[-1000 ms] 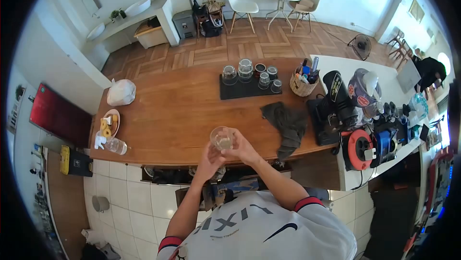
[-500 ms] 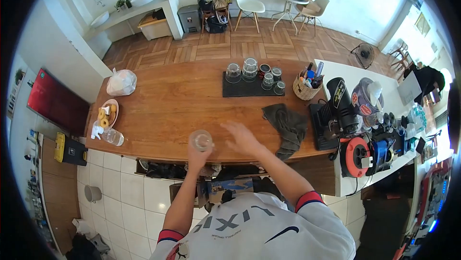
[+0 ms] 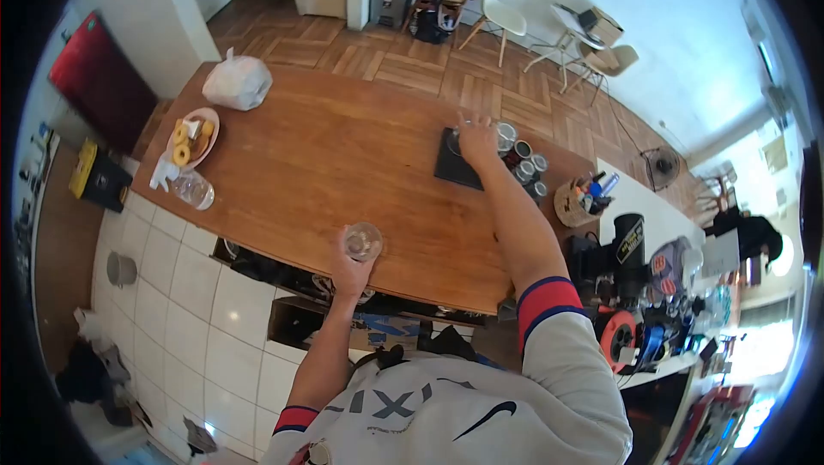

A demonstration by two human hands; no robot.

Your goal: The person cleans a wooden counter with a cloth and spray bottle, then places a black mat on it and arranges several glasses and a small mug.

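The long wooden desk (image 3: pixel 343 156) carries everything in view. At its far side lies a black tray (image 3: pixel 446 175), with a cluster of small jars (image 3: pixel 525 166) standing on its right half. Well apart from it, at the desk's left end, sit a white bag (image 3: pixel 238 81), a plate of doughnuts (image 3: pixel 194 137) and a plastic bottle (image 3: pixel 190 189).

The person's right hand (image 3: pixel 477 135) is stretched out over the tray's left half, fingers spread down onto something glassy there. The hand covers the piece, so it cannot be told whether the fingers have closed on it. The left hand (image 3: pixel 350 266) is wrapped from below around a clear glass (image 3: pixel 362 240), holding it upright just above the desk's near edge, well apart from the tray.

Judged from how things lie, the work looks somewhere between early and midway. One glass is off the tray and firmly in hand, a second piece is only being reached for, and the other jars stand untouched on the tray — most of the handling appears to be left.
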